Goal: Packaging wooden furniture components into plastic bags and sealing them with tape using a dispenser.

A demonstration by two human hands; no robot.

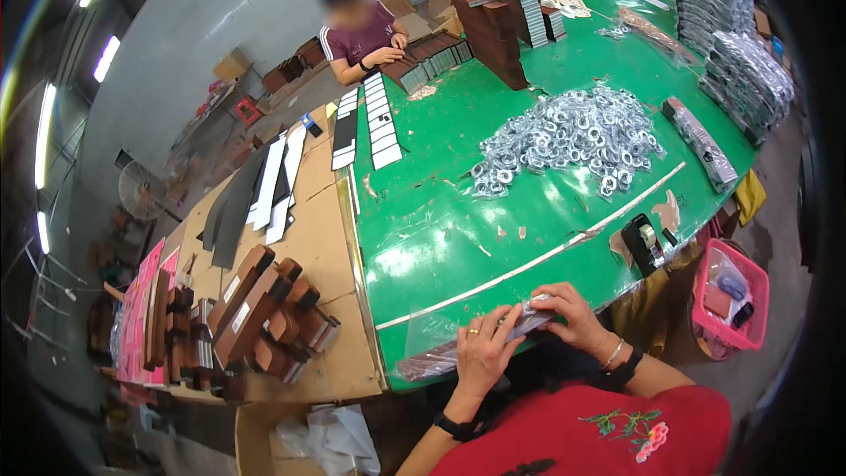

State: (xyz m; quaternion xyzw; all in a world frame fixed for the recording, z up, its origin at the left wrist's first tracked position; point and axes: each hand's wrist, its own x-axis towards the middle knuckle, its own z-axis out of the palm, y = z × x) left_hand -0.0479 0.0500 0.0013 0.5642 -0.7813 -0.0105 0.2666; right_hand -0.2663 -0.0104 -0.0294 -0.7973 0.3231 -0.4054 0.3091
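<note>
At the near edge of the green table, my left hand (481,354) is closed over a long brown bar in a clear plastic sleeve (429,363). The loose plastic spreads to the left. My right hand (575,321) grips the sleeve's right end, fingers curled round the bunched plastic. Some of my fingertips are hidden behind the bar and plastic. Right of my hands stands a black tape dispenser (642,245). Beyond them lies a big heap of small bagged metal rings (573,137). A similar wrapped bar (701,143) rests by the table's right edge.
Brown wooden bars (256,308) are piled on cardboard at left, near black and white strips (271,181). Across the table another person (359,31) handles brown pieces. Stacks of wrapped bars (745,79) stand far right. A pink basket (730,295) sits beside the table at right.
</note>
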